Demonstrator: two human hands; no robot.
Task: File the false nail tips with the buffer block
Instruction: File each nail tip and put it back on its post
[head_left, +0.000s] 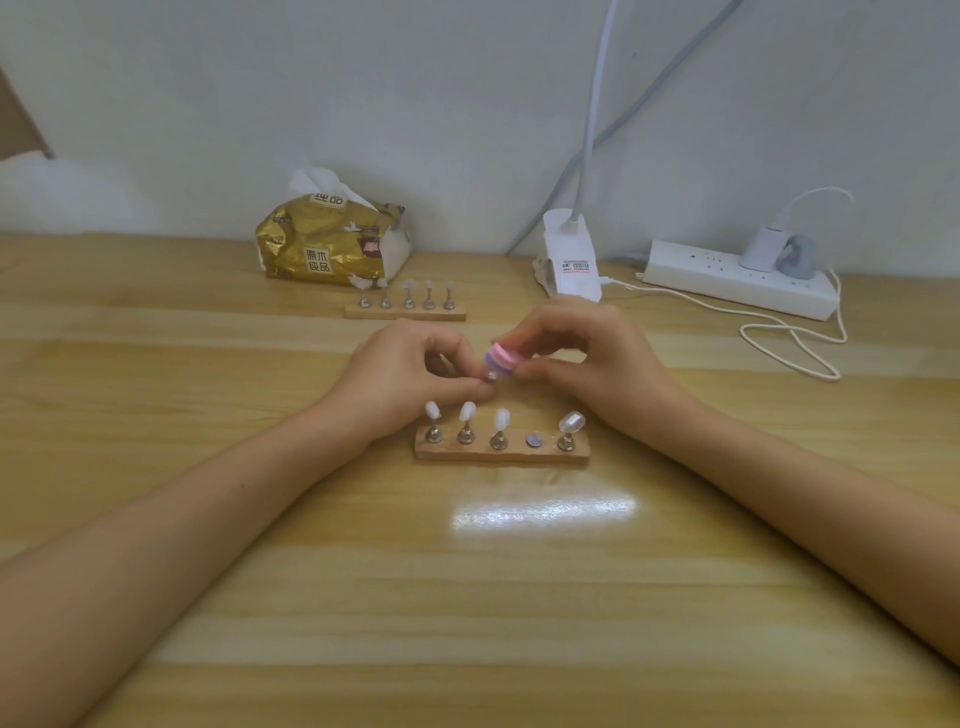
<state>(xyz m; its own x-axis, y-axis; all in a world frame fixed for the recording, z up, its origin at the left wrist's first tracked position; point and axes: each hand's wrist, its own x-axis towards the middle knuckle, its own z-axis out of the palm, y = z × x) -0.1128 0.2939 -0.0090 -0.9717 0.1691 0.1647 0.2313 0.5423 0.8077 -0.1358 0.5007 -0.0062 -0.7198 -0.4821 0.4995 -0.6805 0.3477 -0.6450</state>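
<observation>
1. The block (501, 358), layered pink and purple, is pinched between the thumb and curled fingers of the right hand (576, 358)
2. The block is held above the table (519, 597), just behind the near rack (501, 456) and between the two hands
3. A small metal stand (489, 378) is pinched narrowly between the thumb and forefinger of the left hand (410, 374)
4. The block is laid against the top of that stand; whatever it carries is hidden by the block and the fingers, so it cannot be told apart
5. Four tips (501, 419) are borne upright on their own stands on the near rack, three at its left and one at its right end
6. The fourth place from the left is taken only by a small grey disc (533, 440)
7. A far rack (405, 312) with five tips on stands is set well behind the hands
8. A gold pack of tissues (327, 244) is placed just behind the far rack, near the wall
9. A white lamp clamp (569, 254) is seen behind the right hand
10. A strip (737, 280) with a charger (758, 249) plugged in lies at the far right
11. A white cable (789, 343) is looped on the table before the strip
12. Both forearms are stretched over the table toward the near rack
</observation>
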